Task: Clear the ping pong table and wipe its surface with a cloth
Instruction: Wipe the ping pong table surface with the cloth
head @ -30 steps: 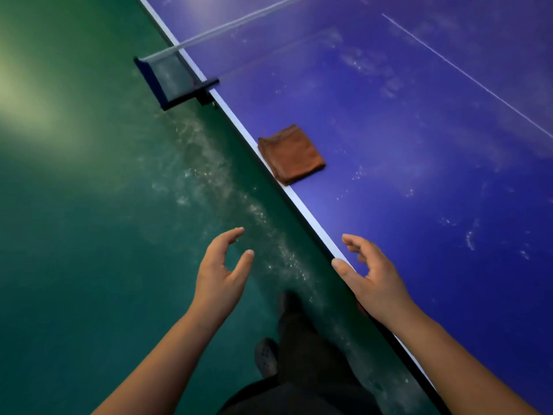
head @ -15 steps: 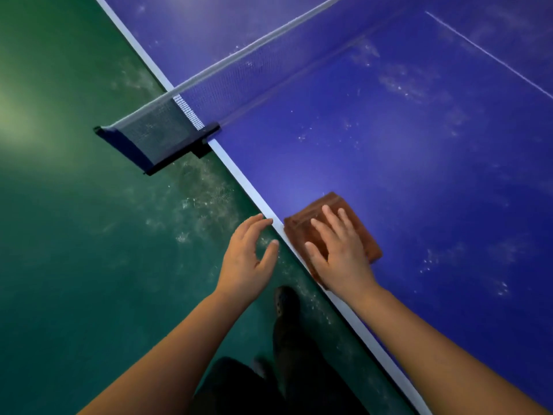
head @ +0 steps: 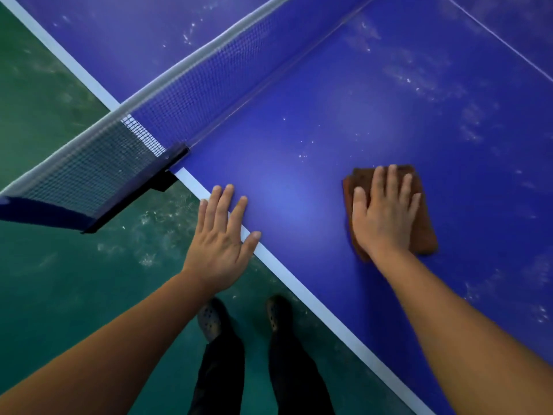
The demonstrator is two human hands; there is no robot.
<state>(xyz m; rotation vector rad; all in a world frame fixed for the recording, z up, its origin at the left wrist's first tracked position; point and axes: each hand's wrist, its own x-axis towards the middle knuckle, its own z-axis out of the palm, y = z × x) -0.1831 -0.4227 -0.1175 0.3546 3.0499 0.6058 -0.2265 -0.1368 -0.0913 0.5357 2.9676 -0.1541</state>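
Note:
A folded brown cloth (head: pixel 423 229) lies flat on the blue ping pong table (head: pixel 329 121), a little in from its white side line. My right hand (head: pixel 384 214) presses on the cloth with straight, spread fingers and covers most of it. My left hand (head: pixel 221 238) rests flat on the table's white edge, fingers straight, close to the net post. Pale dusty smears mark the blue surface toward the right and far side.
The net (head: pixel 155 115) crosses the table diagonally, and its dark clamp (head: pixel 161 175) juts over the edge just left of my left hand. Green floor (head: pixel 59 265) with whitish scuffs lies below. My legs and shoes (head: pixel 245 324) stand beside the table edge.
My right hand has slid the cloth away from the edge, farther onto the blue surface. My left hand has come down flat onto the table's edge. The view has shifted toward the net.

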